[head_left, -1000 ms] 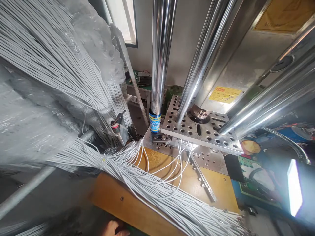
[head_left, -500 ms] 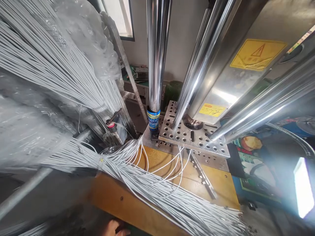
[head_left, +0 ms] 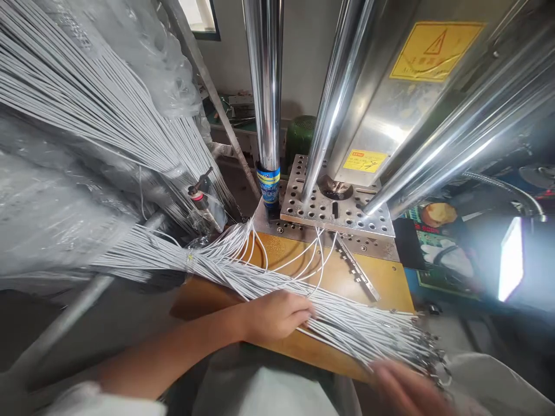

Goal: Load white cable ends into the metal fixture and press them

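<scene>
A thick bundle of thin white cables (head_left: 347, 309) lies across a tan work surface (head_left: 390, 283), tied near its left part. My left hand (head_left: 277, 315) rests over the middle of the bundle, its fingers curled down on the cables; how many it grips is hidden. Near the bundle's right end, where small metal tips (head_left: 427, 344) show, my right hand (head_left: 405, 387) is smeared by motion, so its fingers cannot be read. A few cables loop away under a perforated metal plate (head_left: 299, 196). Beside them lies a narrow metal strip (head_left: 358, 268) with small pale pieces along it.
Tall chrome columns (head_left: 266, 86) and a metal housing with a yellow warning label (head_left: 436, 51) rise behind. A blue wrapped sleeve (head_left: 269, 185) circles one column's foot. Plastic-wrapped cables (head_left: 87, 98) hang at left. A bright lamp (head_left: 511, 260) glows at right.
Both hands have come in from below: my left onto the cable bundle, my right near its end. The view has tilted down, so the machine sits higher in the picture.
</scene>
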### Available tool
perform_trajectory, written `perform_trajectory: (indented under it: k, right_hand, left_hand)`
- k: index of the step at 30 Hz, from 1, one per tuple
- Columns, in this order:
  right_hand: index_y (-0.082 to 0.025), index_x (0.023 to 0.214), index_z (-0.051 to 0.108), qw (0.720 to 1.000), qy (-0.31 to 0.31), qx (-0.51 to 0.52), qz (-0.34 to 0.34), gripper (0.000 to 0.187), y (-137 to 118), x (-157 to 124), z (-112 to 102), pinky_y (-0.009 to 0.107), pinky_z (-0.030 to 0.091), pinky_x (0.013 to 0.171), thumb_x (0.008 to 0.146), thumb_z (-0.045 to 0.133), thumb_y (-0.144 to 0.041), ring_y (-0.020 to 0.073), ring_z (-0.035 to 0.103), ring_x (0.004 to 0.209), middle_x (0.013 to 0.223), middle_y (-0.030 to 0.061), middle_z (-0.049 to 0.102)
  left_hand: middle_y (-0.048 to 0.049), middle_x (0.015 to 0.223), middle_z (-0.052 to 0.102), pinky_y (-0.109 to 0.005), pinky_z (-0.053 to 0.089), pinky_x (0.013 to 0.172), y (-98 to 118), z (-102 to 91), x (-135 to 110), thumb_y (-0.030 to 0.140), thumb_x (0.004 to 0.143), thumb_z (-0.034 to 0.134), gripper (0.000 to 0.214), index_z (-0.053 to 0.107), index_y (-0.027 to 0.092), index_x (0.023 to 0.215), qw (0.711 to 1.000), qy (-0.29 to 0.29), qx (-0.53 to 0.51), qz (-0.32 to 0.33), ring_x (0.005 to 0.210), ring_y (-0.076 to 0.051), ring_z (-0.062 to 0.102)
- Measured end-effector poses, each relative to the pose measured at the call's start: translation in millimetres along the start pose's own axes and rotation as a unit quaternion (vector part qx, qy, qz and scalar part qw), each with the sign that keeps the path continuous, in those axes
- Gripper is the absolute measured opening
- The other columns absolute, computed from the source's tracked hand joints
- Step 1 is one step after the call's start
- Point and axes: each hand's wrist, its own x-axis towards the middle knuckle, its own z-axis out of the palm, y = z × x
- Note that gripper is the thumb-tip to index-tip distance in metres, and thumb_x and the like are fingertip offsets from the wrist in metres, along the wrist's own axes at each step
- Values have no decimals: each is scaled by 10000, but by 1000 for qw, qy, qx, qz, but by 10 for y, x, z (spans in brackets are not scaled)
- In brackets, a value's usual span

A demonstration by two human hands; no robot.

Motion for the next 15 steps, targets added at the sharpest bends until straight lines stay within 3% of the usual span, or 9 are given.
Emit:
perform_trajectory:
  k: [2, 3, 5, 7, 9, 12, 15]
  right_hand:
    - [-290, 985, 528, 997, 59, 33, 25, 329, -12, 333, -33, 321, 476, 782, 829, 326, -497, 189, 564, 926, 1020, 24, 600]
    - [-247, 1089, 476, 998, 56, 34, 20, 385, -34, 513, -53, 312, 462, 799, 811, 375, -495, 185, 556, 938, 1071, 51, 574]
    - [-167, 1145, 433, 1000, 8, -14, -16, 511, -88, 831, -62, 304, 447, 766, 750, 482, -488, 190, 562, 887, 1019, 87, 582]
    - [-169, 978, 528, 994, -42, -93, -49, 351, -127, 1043, -22, 290, 423, 714, 753, 493, -437, 186, 562, 812, 882, 63, 605]
    - [-180, 795, 554, 986, -62, -145, -62, 246, -145, 1142, 43, 263, 391, 677, 810, 416, -383, 168, 559, 762, 800, 44, 606]
    - [-179, 750, 536, 983, -36, -176, -39, 311, -191, 1161, 77, 237, 347, 610, 865, 309, -358, 153, 565, 696, 751, 50, 611]
    - [-184, 764, 514, 982, -14, -187, -24, 321, -337, 1102, -45, 242, 306, 561, 879, 270, -358, 165, 570, 654, 706, 57, 610]
  left_hand:
    - [-43, 968, 601, -178, 378, 794, 33, 58, 459, 60, 793, 336, 302, 538, 144, 1001, 995, 4, 70, 77, 862, -103, 537]
    - [-75, 1013, 581, -203, 374, 826, -5, 83, 630, 41, 755, 388, 316, 518, 121, 1032, 988, 1, 131, 86, 926, -132, 525]
    - [-135, 994, 567, -280, 387, 823, -161, 52, 808, 35, 750, 405, 281, 524, 73, 1002, 966, 37, 253, -30, 960, -199, 521]
    - [-217, 970, 546, -362, 392, 793, -359, -106, 785, 13, 788, 303, 287, 515, -5, 981, 927, 103, 317, -170, 962, -259, 522]
    - [-255, 943, 541, -405, 382, 797, -514, -307, 654, -3, 793, 247, 315, 515, -48, 953, 910, 133, 327, -215, 952, -280, 524]
    - [-130, 932, 584, -304, 397, 813, -592, -431, 480, 134, 800, 419, 220, 554, 75, 964, 935, 103, 300, -156, 901, -197, 544]
    - [-49, 900, 599, -223, 411, 732, -580, -301, 440, 289, 754, 539, 240, 583, 160, 952, 970, 47, 235, -39, 833, -148, 552]
